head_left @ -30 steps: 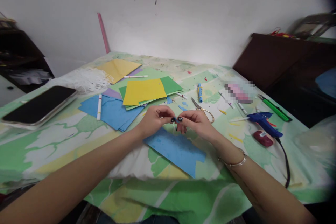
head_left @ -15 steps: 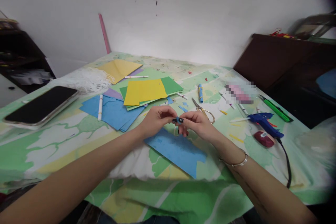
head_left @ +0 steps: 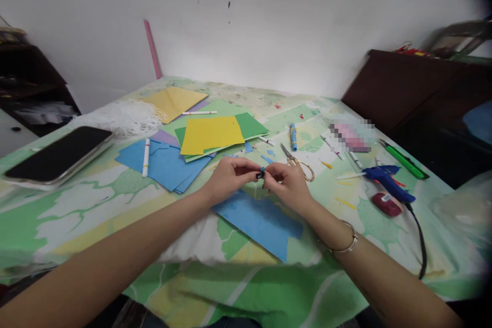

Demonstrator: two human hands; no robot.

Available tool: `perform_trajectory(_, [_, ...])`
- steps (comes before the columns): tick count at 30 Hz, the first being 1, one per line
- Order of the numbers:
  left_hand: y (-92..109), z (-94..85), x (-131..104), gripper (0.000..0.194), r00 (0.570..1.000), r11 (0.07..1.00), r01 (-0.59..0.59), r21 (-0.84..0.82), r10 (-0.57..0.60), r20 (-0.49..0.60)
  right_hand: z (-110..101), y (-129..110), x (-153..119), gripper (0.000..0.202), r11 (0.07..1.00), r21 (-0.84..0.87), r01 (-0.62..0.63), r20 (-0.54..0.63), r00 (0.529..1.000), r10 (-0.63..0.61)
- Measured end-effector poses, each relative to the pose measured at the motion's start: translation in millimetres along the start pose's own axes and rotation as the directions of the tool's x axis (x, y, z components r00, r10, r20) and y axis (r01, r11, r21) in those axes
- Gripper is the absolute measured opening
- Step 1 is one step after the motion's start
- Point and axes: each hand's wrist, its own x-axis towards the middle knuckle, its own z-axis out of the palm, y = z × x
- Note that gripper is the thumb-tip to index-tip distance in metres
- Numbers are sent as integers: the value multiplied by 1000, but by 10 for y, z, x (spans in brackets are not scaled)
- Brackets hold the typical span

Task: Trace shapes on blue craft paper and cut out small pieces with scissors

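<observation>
My left hand (head_left: 233,177) and my right hand (head_left: 285,183) meet at the middle of the table, fingertips pinched together. Between them is a small blue piece (head_left: 262,169), mostly hidden by the fingers; it looks like foam or paper. Beneath the hands lies a blue sheet (head_left: 261,223) with a notch cut from its right corner. A pair of gold-handled scissors (head_left: 298,162) rests just beyond my right hand. Small blue scraps (head_left: 268,159) are scattered behind the fingers.
Left are a phone (head_left: 61,154), white strings (head_left: 130,119), and blue sheets (head_left: 163,164) under a marker (head_left: 146,158). Yellow (head_left: 213,135) and green sheets lie behind. Right are a blue glue gun (head_left: 388,182), dark red object (head_left: 386,203), green cutter (head_left: 405,160) and a banded blue roll (head_left: 293,137).
My right hand has turned slightly and its fingers have curled in closer around the small blue piece. The left hand has barely moved, and the things on the table stay put.
</observation>
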Motion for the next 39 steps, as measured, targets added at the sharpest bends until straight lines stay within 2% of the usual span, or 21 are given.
perform_trajectory(3, [-5, 6, -7, 19, 999, 998, 34, -44, -35, -17, 25, -19, -15, 16, 993, -113, 46, -73, 996, -55])
perform_trajectory(10, [50, 23, -23, 16, 992, 990, 104, -99, -111, -68, 48, -44, -30, 17, 987, -148, 61, -60, 996, -71])
perform_trajectory(15, [87, 42, -20, 13, 987, 986, 114, -119, -126, -96, 80, -25, -29, 16, 996, -90, 15, -61, 998, -21])
perform_trajectory(20, [28, 40, -5, 14, 985, 976, 117, -184, -138, -106, 110, -3, -33, 16, 1000, -1, -24, -47, 999, 24])
perform_trajectory(26, [-87, 26, 22, 14, 984, 933, 135, -333, -165, -63, 124, 9, -33, 20, 981, 179, -72, 15, 997, 70])
perform_trajectory(31, [-88, 11, 22, 19, 988, 885, 143, -442, -155, 10, 106, -16, -5, 22, 949, 301, -99, 61, 995, 84])
perform_trajectory(35, [-83, -2, 17, 25, 991, 865, 131, -485, -126, 42, 97, -17, -2, 23, 948, 306, -92, 55, 995, 78])
perform_trajectory(39, [-67, -4, 7, 27, 989, 861, 142, -489, -139, 43, 114, 7, -23, 20, 973, 221, -63, 17, 998, 61])
